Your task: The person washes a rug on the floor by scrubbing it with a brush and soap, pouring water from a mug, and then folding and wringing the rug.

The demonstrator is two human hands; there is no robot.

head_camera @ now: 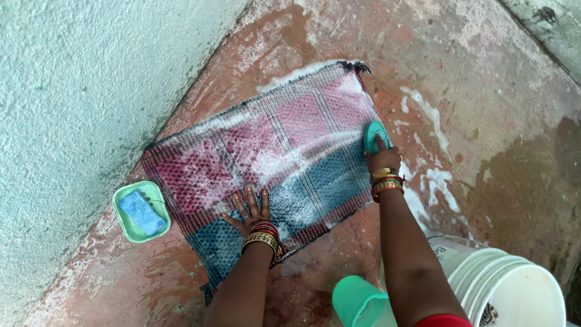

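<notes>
A wet, soapy woven mat (pixel 272 157) in red, pink and blue-grey lies flat on the reddish floor. My left hand (pixel 249 211) presses flat on its near edge with fingers spread, several bangles on the wrist. Gripped in my right hand (pixel 384 158) is a teal scrubbing brush (pixel 374 135), which rests on the mat's right edge. White foam streaks run across the mat.
A green soap dish (pixel 126 222) holding a blue soap bar (pixel 142 212) sits left of the mat. A teal mug (pixel 358 303) and a white bucket (pixel 514 290) stand at the bottom right. A pale green wall (pixel 72 109) runs along the left. Foam patches (pixel 431 181) lie on the floor.
</notes>
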